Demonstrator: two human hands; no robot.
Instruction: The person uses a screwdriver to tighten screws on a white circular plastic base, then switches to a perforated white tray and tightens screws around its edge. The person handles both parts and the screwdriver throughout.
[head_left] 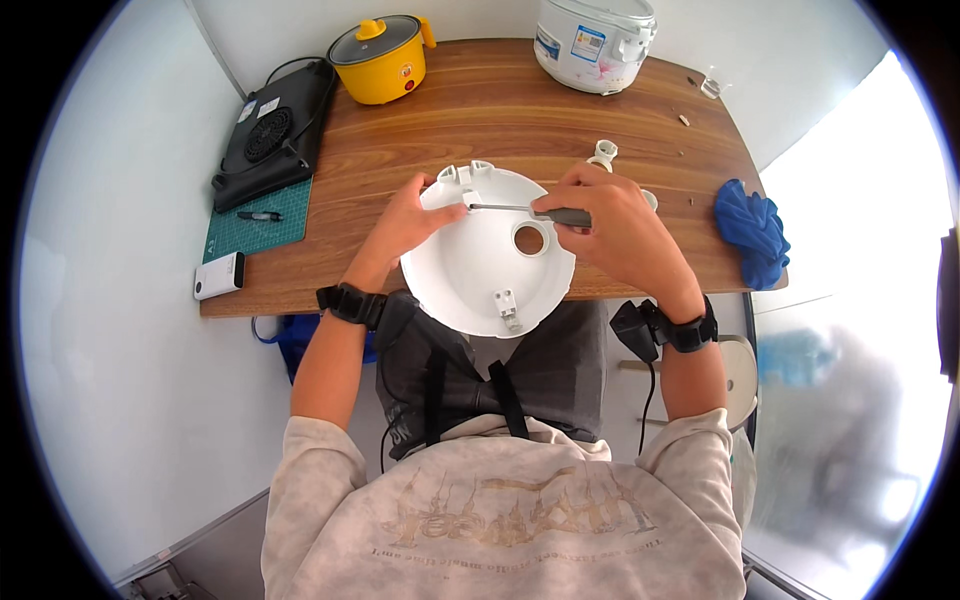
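A white, round, bowl-like plastic cover is tipped up at the table's near edge, its hollow side toward me. It has a round hole right of centre and a small bracket low inside. My left hand grips its left rim, the thumb over the inner face. In my right hand is a screwdriver with a dark grey handle. Its metal shaft lies level across the cover, and the tip meets a small tab beside my left thumb. Whether a screw sits there is too small to tell.
White plastic fittings lie beyond my right hand. At the back stand a yellow pot and a white rice cooker. Leftward are a black stove, a green mat and a white power bank; rightward, a blue cloth.
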